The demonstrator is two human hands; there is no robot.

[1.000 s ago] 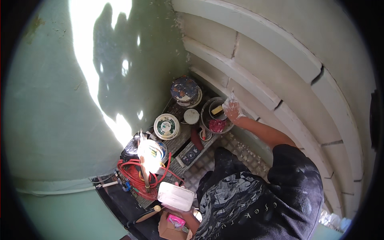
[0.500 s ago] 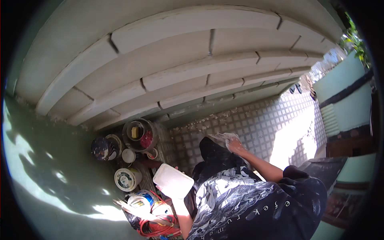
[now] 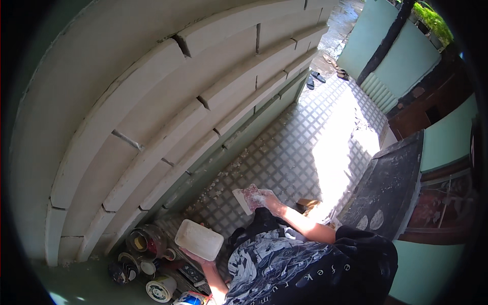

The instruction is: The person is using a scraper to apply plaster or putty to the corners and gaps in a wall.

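My left hand (image 3: 199, 258) grips a whitish rectangular tub (image 3: 199, 240) with rounded corners from below, near the lower middle of the view. Its inside looks pale and smeared. In my right hand (image 3: 272, 202) is a wide flat scraper (image 3: 248, 198), reddish with a pale edge, held in front of my dark, white-smeared clothing. Closed fingers cover part of the scraper. Tub and scraper are apart from each other, and neither touches the wall (image 3: 152, 112).
Pale ledges with dark gaps run along the wall. Several buckets, including a white bucket (image 3: 160, 288) and a metal pot (image 3: 145, 241), stand at lower left. Patterned tiles (image 3: 277, 152) carry white crumbs by the wall. Slippers (image 3: 314, 80) lie far off; a dark board (image 3: 381, 188) is at right.
My view has turned to the right, so the buckets sit lower in it. My right hand has turned the scraper, whose reddish face now shows. The tub stays in my left hand.
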